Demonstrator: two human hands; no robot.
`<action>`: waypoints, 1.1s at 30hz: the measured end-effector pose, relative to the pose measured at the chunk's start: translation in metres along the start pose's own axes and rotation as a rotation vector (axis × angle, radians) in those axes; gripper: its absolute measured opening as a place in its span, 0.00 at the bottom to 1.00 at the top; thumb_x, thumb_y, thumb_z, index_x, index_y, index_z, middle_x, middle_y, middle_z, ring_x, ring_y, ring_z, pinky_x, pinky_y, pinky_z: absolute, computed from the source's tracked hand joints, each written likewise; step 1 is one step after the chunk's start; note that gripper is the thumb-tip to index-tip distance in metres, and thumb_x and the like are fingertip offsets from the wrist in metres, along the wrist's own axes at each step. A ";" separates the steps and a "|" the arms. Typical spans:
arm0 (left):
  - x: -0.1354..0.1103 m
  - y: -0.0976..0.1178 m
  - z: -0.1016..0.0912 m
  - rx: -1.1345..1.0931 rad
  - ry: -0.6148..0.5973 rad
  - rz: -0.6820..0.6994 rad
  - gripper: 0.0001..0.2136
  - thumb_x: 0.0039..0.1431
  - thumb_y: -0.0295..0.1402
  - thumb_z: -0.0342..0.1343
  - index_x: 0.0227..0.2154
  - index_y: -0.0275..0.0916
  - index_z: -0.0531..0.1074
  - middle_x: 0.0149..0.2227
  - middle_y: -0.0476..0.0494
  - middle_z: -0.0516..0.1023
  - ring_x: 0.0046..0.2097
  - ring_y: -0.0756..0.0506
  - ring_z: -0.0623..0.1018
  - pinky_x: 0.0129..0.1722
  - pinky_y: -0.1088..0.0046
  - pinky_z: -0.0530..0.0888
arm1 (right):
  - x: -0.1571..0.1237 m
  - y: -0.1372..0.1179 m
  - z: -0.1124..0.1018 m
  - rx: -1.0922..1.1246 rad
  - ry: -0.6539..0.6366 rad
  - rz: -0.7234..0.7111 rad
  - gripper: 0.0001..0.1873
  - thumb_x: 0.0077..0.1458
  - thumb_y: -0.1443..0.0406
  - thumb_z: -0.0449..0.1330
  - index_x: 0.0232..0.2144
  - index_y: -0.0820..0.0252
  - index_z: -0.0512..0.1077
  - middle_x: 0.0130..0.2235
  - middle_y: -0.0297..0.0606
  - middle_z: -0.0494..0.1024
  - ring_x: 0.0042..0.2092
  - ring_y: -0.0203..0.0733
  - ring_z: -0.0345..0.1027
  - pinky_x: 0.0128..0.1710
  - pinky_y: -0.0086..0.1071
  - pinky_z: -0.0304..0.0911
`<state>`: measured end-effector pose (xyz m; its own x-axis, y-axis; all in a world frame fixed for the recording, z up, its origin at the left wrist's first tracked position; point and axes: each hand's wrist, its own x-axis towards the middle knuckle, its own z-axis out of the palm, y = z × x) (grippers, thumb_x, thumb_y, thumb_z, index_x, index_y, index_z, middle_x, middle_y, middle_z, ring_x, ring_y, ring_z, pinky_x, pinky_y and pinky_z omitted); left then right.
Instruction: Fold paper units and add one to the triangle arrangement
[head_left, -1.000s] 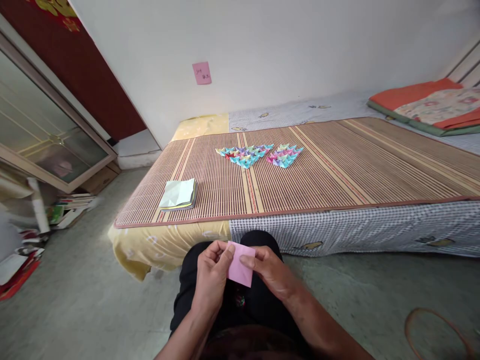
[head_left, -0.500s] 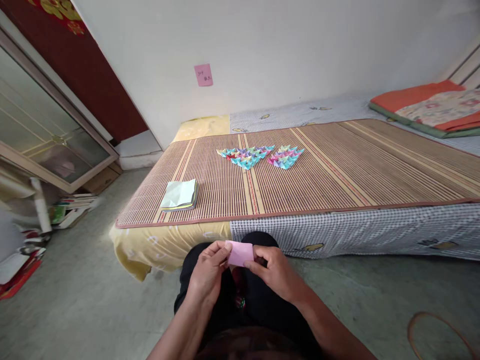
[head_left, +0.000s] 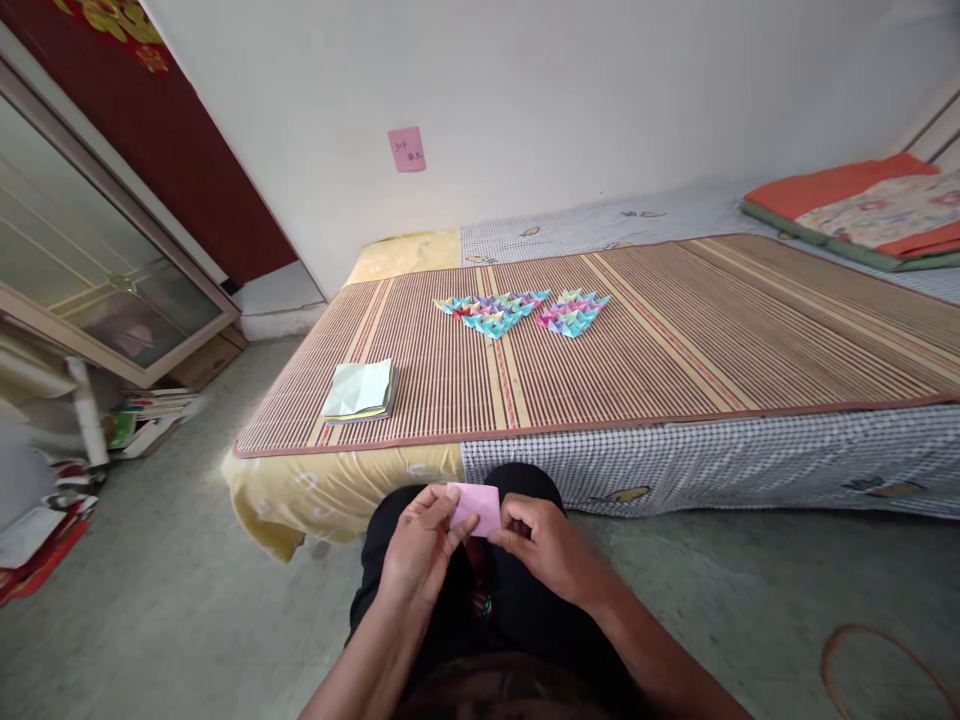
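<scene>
A small pink piece of paper [head_left: 480, 503], apparently folded, is held above my lap. My left hand [head_left: 420, 537] grips its left side, with fingers on its face and along the upper left corner. At the right edge, my right hand [head_left: 541, 542] pinches the lower right corner between thumb and curled fingers. On the bamboo mat lie two groups of small folded paper pieces, a larger multicoloured group [head_left: 491, 313] and a smaller one [head_left: 574, 313]. A stack of paper squares [head_left: 360, 388], pale on top, rests at the mat's left.
The bamboo mat [head_left: 645, 350] covers a bed with yellow and checked cloth. Folded orange bedding [head_left: 832, 195] lies at the far right. A pink note [head_left: 406, 149] is stuck on the wall. Books [head_left: 150, 415] and a thin hoop [head_left: 885, 650] are on the floor.
The pink paper has shifted slightly left. A finger or thumb of my left hand now presses on its lower face, and my right hand has slid to its lower right corner.
</scene>
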<state>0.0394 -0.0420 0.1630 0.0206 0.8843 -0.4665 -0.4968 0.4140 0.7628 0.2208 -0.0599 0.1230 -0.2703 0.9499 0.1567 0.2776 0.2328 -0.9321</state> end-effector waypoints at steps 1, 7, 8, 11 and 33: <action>-0.001 0.001 0.000 0.002 0.002 0.024 0.22 0.30 0.38 0.82 0.22 0.34 0.75 0.24 0.54 0.74 0.28 0.54 0.73 0.32 0.78 0.81 | 0.000 0.000 0.003 0.003 -0.006 0.007 0.21 0.62 0.62 0.66 0.22 0.58 0.62 0.25 0.28 0.64 0.29 0.36 0.57 0.30 0.31 0.49; -0.006 0.004 0.002 0.057 -0.001 0.100 0.21 0.33 0.39 0.82 0.20 0.33 0.76 0.24 0.53 0.74 0.28 0.54 0.73 0.32 0.75 0.83 | -0.001 0.002 0.013 0.042 -0.038 0.001 0.15 0.59 0.69 0.64 0.23 0.59 0.66 0.27 0.30 0.67 0.31 0.37 0.59 0.31 0.30 0.52; -0.007 0.005 0.002 0.064 0.002 0.109 0.21 0.32 0.40 0.82 0.20 0.33 0.76 0.24 0.53 0.74 0.28 0.54 0.73 0.32 0.75 0.83 | -0.001 0.002 0.011 0.076 -0.042 0.012 0.14 0.59 0.67 0.65 0.23 0.59 0.67 0.27 0.29 0.68 0.30 0.37 0.60 0.31 0.30 0.52; -0.010 0.008 0.005 0.092 0.002 0.148 0.21 0.33 0.41 0.81 0.21 0.33 0.77 0.23 0.52 0.74 0.27 0.53 0.74 0.31 0.76 0.82 | -0.001 -0.002 0.001 0.233 -0.030 0.065 0.13 0.59 0.60 0.68 0.28 0.59 0.73 0.28 0.30 0.72 0.31 0.38 0.64 0.32 0.30 0.58; -0.019 0.009 0.009 0.083 -0.144 0.077 0.17 0.40 0.39 0.80 0.23 0.34 0.78 0.25 0.50 0.75 0.27 0.52 0.75 0.31 0.76 0.82 | 0.002 -0.011 -0.012 0.589 0.029 0.086 0.18 0.58 0.50 0.69 0.30 0.58 0.75 0.28 0.30 0.70 0.28 0.35 0.64 0.29 0.30 0.60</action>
<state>0.0421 -0.0530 0.1831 0.1125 0.9332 -0.3412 -0.4288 0.3553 0.8306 0.2285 -0.0576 0.1378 -0.2416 0.9676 0.0736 -0.2635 0.0076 -0.9646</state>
